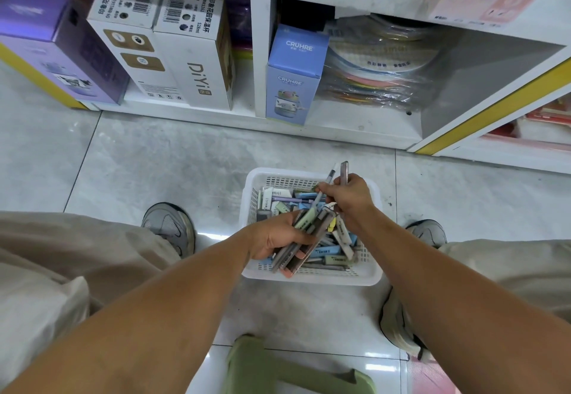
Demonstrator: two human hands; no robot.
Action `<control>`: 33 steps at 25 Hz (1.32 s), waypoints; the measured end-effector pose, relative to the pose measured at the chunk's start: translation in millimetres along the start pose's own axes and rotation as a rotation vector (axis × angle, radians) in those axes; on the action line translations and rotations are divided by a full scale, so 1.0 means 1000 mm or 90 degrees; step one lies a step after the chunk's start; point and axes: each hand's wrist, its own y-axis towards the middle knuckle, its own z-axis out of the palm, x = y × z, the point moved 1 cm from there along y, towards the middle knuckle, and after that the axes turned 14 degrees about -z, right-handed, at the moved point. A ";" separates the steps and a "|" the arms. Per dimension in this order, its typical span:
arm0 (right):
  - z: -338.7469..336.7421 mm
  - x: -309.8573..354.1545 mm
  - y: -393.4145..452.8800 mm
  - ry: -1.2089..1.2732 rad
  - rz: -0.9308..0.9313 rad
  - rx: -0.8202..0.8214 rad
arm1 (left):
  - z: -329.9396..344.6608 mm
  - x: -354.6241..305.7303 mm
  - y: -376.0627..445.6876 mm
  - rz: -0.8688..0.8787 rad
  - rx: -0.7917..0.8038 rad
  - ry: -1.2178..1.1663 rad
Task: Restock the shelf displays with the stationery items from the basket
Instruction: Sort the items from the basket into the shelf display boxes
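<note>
Tiled floor, basket [312, 277] | left hand [272, 237] grip clamped on pen bundle [304, 239] | right hand [350, 197] grip pinching two pens [332, 175]

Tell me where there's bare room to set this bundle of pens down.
Bare shelf floor right of the blue CRUHRE box, in front of the wrapped stack. Floor tiles left of the basket. The basket and left shelf bay are crowded.

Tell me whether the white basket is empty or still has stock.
Still stocked: the white basket holds many pens and erasers.
</note>
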 end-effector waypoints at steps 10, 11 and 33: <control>-0.046 0.032 -0.014 0.120 -0.070 0.037 | -0.008 -0.020 -0.032 0.017 0.035 -0.141; -0.051 0.036 -0.018 0.118 -0.075 0.069 | -0.006 -0.027 -0.037 0.033 0.028 -0.140; -0.229 0.334 -0.114 0.075 -0.661 -0.212 | 0.116 -0.272 -0.284 0.282 -0.118 -0.164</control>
